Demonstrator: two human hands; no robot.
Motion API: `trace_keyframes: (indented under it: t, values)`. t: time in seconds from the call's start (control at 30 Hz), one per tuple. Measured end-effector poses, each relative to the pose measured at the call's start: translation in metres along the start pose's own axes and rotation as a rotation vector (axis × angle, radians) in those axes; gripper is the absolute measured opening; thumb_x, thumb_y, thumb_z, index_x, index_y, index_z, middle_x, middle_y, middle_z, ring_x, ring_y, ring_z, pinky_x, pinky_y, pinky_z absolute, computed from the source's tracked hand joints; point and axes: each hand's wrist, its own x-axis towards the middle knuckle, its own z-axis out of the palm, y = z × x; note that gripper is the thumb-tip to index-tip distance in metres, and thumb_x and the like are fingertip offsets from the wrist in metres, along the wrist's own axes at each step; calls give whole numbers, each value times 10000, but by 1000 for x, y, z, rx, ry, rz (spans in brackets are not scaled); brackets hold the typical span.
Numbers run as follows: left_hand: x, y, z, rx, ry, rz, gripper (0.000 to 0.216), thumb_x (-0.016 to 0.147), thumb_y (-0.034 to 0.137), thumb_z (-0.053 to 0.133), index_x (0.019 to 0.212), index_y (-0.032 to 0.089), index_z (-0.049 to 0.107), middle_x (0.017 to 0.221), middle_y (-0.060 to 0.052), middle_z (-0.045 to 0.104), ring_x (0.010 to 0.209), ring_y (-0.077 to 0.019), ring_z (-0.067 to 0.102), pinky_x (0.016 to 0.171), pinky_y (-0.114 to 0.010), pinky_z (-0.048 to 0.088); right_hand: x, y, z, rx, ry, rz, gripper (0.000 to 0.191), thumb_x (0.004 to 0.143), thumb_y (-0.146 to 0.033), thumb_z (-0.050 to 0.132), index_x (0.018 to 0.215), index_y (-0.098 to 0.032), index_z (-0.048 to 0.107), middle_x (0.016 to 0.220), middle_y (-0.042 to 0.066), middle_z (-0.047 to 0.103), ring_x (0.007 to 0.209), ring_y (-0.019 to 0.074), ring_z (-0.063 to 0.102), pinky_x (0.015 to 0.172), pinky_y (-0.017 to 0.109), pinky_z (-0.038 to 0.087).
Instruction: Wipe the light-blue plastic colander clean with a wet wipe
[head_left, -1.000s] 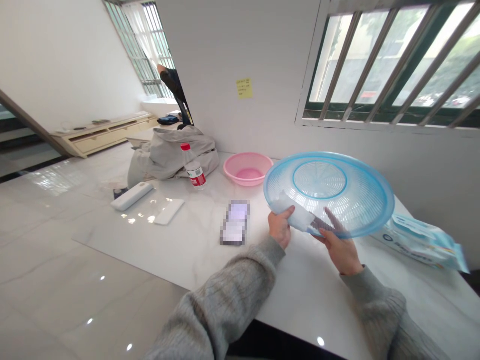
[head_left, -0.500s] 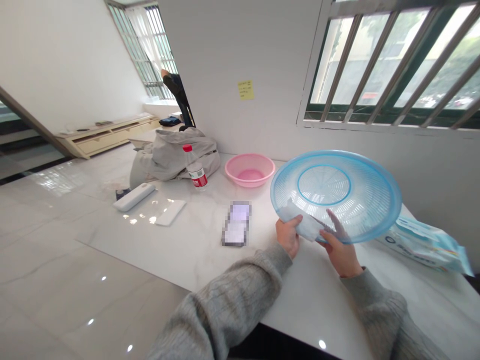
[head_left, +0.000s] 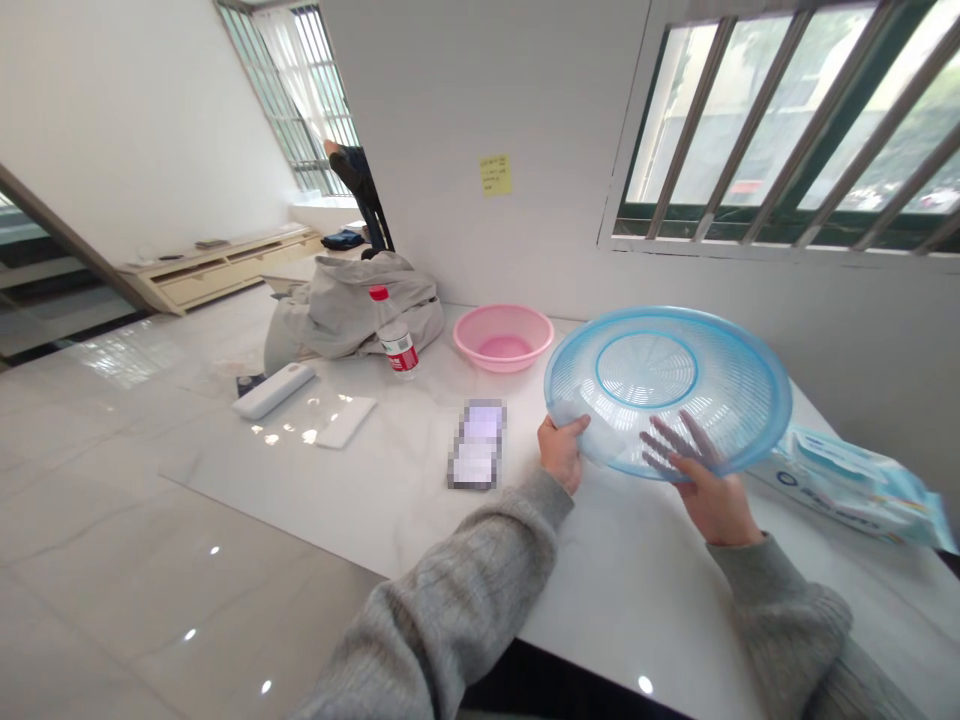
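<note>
A large, round, see-through blue plastic colander is held tilted above the white table, its ringed base towards me. My left hand grips the near-left rim, thumb over the edge. Beside that thumb, a pale patch like a wet wipe shows faintly; I cannot tell which side of the plastic it lies on. At the near-right rim, my right hand holds on with its thumb on my side. Its spread fingers are behind the colander and show through the mesh.
A pack of wipes lies right of the colander. A pink basin, a phone, a red-capped bottle, a grey cloth bag and a long white case are on the table. Behind rises a wall with a barred window.
My right hand has moved right along the rim, away from the left hand, and its fingers have spread behind the mesh. The white wipe, plainly seen before across the near rim, now shows only faintly.
</note>
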Motion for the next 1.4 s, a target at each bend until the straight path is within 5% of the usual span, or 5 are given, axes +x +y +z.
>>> trace_keyframes:
  t: [0.2,0.5,0.8,1.13,1.4]
  values:
    - [-22,-19,5,-32,-57,-49,424,546,195,892,938,117,753,910,-102,790,854,-240,731,905,-414,563,-5,22,19,-17,-65,47,771,825,-366,778,1511,-463,440,1506,14,603,1371,291,584,1057,530,561]
    - [-2,3,4,34,-53,55,455,505,202,924,918,127,748,914,-82,785,889,-227,727,968,-413,529,10,-6,-15,-79,-133,-7,675,756,-308,835,1384,-419,612,1488,55,617,1377,327,580,1186,599,405]
    - [-10,-14,2,-6,-22,12,427,532,207,907,919,139,740,942,-104,785,890,-241,730,946,-430,544,-3,8,9,-44,-63,31,760,841,-387,776,1516,-447,429,1427,64,665,1348,310,611,1036,527,564]
    - [15,16,-7,162,-41,183,342,580,239,885,879,166,736,822,-10,751,771,-154,672,845,-326,544,15,-16,-32,-158,20,-4,694,776,-368,845,1421,-378,588,1316,81,729,1250,343,676,1202,641,377]
    - [-7,-12,-1,7,8,-18,412,581,244,923,936,156,733,978,-94,793,911,-229,739,947,-415,572,-3,2,8,-23,-24,-20,919,816,-411,802,1561,-563,284,1557,13,552,1344,290,614,1045,521,569]
